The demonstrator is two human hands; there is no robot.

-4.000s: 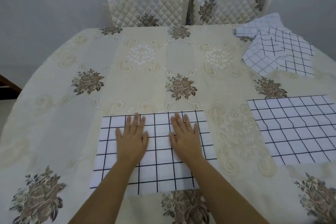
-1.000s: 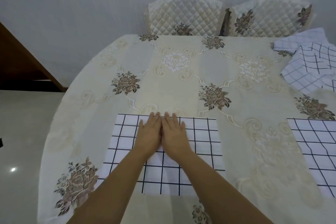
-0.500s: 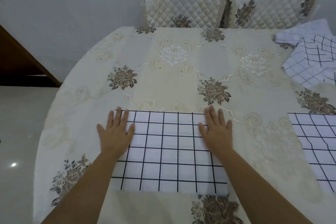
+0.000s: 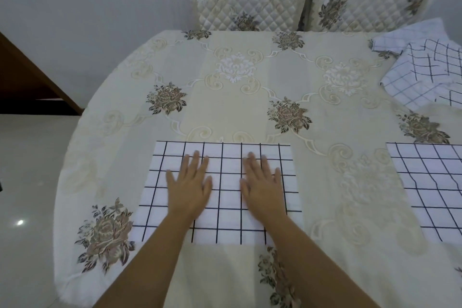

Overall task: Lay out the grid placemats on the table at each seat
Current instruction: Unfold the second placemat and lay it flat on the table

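Note:
A white placemat with a black grid (image 4: 225, 157) lies flat on the table near its front edge. My left hand (image 4: 188, 186) rests palm down on its left half, fingers spread. On the right half my right hand (image 4: 263, 186) lies flat the same way. Neither hand holds anything. A second grid placemat (image 4: 430, 187) is laid flat at the right edge of the view. A loose pile of more grid placemats (image 4: 425, 72) sits at the far right of the table.
The round table (image 4: 250, 87) wears a cream floral tablecloth. Two quilted chair backs (image 4: 250, 5) stand against the wall at the far side. Pale floor (image 4: 30, 182) and a dark wooden piece (image 4: 25, 82) lie to the left.
Half a second ago my hands were at the mat's left and right edges; they have now slid inward toward its middle, still flat on it. The mat has stayed in place.

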